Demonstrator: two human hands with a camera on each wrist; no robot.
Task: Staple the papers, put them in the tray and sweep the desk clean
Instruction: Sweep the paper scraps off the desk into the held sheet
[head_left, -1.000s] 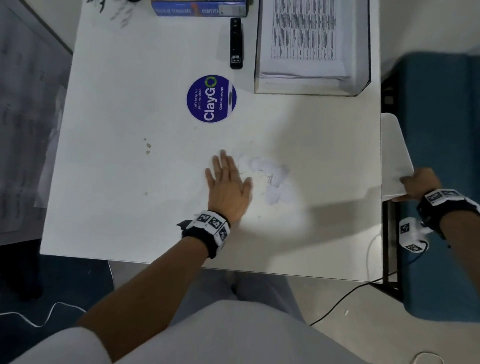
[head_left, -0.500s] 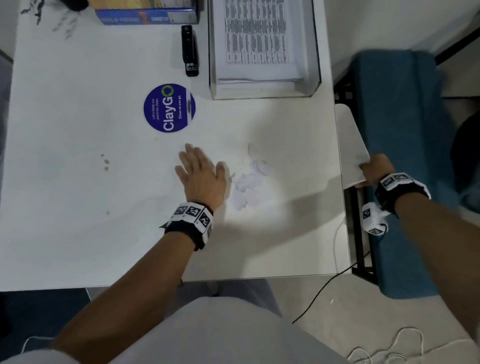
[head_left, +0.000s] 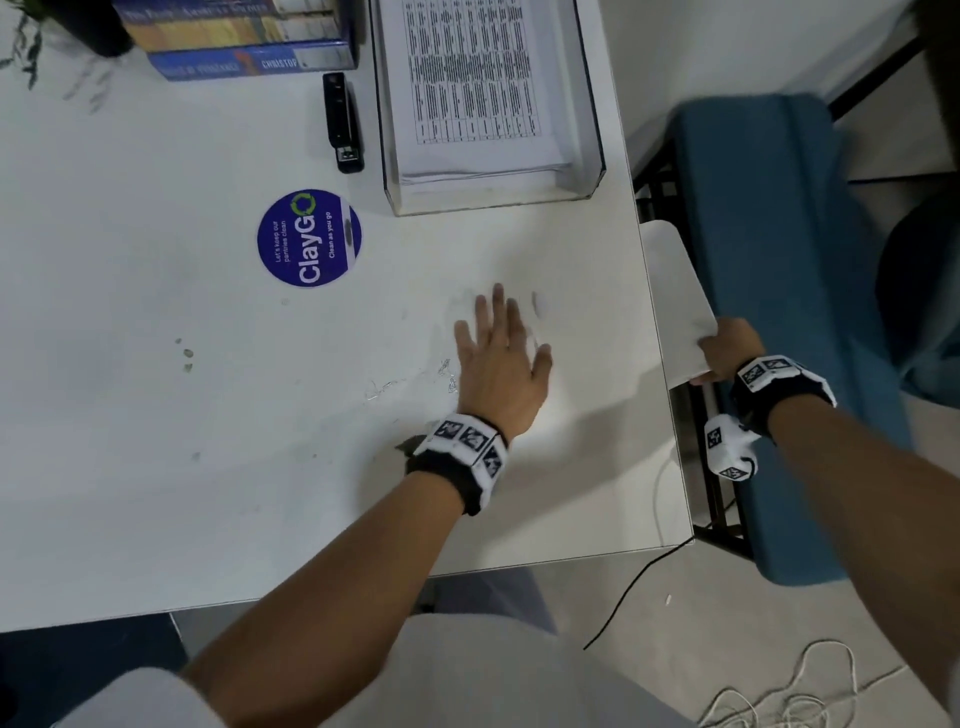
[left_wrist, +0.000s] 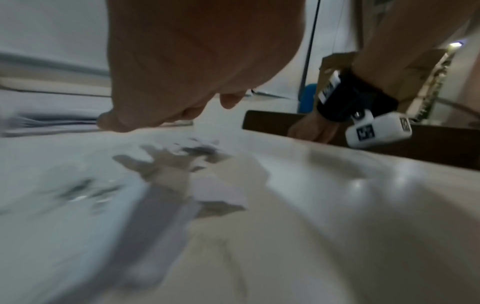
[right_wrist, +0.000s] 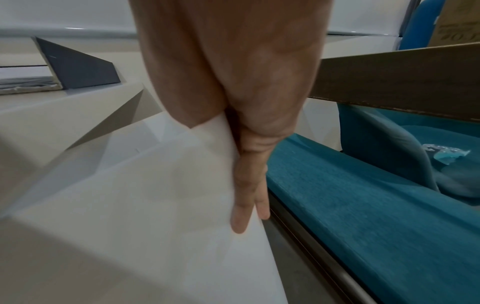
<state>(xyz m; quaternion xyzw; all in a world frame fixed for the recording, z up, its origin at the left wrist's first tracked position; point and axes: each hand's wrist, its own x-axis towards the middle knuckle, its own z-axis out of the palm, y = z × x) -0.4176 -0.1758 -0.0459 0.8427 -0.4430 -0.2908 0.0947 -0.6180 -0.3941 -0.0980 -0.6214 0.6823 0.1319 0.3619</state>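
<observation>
My left hand (head_left: 501, 364) lies flat on the white surface (head_left: 156, 467), fingers straight and spread, holding nothing; its grip is fully open. It sits well toward me from the tray (head_left: 493, 197) and a little short of the surface's right edge. Torn paper scraps (left_wrist: 221, 197) lie under and just in front of my palm in the left wrist view, blurred; from the head view a few thin bits (head_left: 384, 387) trail just left of that hand.

My right hand (head_left: 730, 348) is off the surface, beyond its right edge and toward me from the tray. Its grip is closed on a blank white sheet (head_left: 675, 291), thumb on top and fingers (right_wrist: 249, 195) underneath, pinching the near corner. The sheet runs along the edge, sloping; whether it touches the edge I cannot tell.

The tray stands at the far right corner of the surface, its near wall low, and holds a stack of printed papers (head_left: 467, 78). The black stapler (head_left: 343, 122) lies just left of the tray, and books (head_left: 244, 36) lie further left of that, at the far edge. A round blue ClayGo sticker (head_left: 309, 238) sits left of and nearer than the tray. Bare surface stretches between the tray and my left hand, and widely left of the sticker. A teal seat (head_left: 769, 260) stands right of the tray, past the surface's edge.
</observation>
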